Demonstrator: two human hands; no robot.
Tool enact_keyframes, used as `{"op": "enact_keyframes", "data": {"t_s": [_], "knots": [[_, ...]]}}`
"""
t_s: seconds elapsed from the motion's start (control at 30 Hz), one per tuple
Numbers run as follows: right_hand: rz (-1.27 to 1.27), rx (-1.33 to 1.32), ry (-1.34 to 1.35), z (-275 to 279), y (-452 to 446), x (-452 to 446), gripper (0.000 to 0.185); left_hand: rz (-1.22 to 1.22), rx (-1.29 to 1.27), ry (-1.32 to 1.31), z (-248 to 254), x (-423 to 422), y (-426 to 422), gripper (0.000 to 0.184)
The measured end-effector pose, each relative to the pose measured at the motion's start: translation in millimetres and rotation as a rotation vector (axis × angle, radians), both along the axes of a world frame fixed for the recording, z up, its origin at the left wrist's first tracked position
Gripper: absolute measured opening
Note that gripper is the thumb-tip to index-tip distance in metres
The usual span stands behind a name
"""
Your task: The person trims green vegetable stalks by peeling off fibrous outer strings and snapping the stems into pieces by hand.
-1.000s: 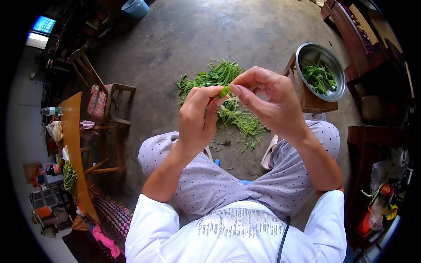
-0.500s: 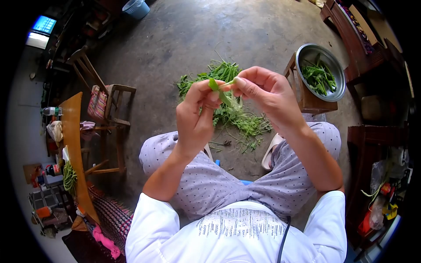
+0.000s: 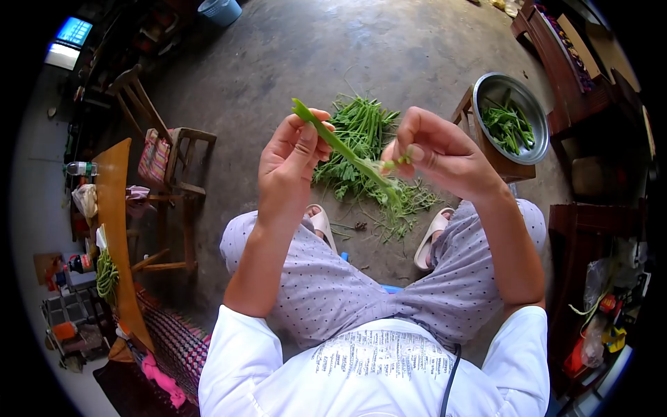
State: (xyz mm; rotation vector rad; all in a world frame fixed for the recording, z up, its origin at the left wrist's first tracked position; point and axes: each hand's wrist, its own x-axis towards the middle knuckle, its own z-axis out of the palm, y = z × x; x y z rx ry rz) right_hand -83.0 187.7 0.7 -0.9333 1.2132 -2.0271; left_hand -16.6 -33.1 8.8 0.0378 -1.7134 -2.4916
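My left hand (image 3: 290, 156) pinches a thick green vegetable stem (image 3: 342, 147) near its upper end. The stem slants down to the right, with pale, wispy growth at its lower end. Beside that end, my right hand (image 3: 445, 156) is closed, thumb against fingers, on small green bits (image 3: 398, 162); whether these are still joined to the stem I cannot tell. Beneath both hands a pile of green stems and leaves (image 3: 365, 121) lies on the floor, partly hidden by the hands and the stem.
A metal basin (image 3: 479, 87) holding cut green stems (image 3: 509, 126) stands on a wooden stool (image 3: 511, 165) at the right. To the left are a wooden chair (image 3: 189, 134) and a wooden bench top (image 3: 114, 208). A blue bucket (image 3: 221, 12) sits at the far left.
My left hand has moved left and turned, and the stem now stretches out at full length. My right hand has moved slightly down and right, away from the left.
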Motion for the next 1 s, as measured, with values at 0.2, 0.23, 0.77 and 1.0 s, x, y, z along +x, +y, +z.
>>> {"op": "enact_keyframes", "data": {"t_s": [0.2, 0.23, 0.77, 1.0], "knots": [[0.317, 0.578, 0.123, -1, 29, -7, 0.007, 0.003, 0.155, 0.007, -2, -1, -22, 0.023], [0.288, 0.885, 0.22, -1, 33, -8, 0.005, 0.033, 0.16, 0.024, -2, -1, -25, 0.023], [-0.15, 0.807, 0.351, -8, 1, 2, 0.025, 0.005, -0.434, 0.241, -11, 10, -11, 0.015], [-0.355, 0.304, 0.184, 12, -18, 24, 0.025, 0.028, -0.879, 0.406, -11, 17, 13, 0.016]]}}
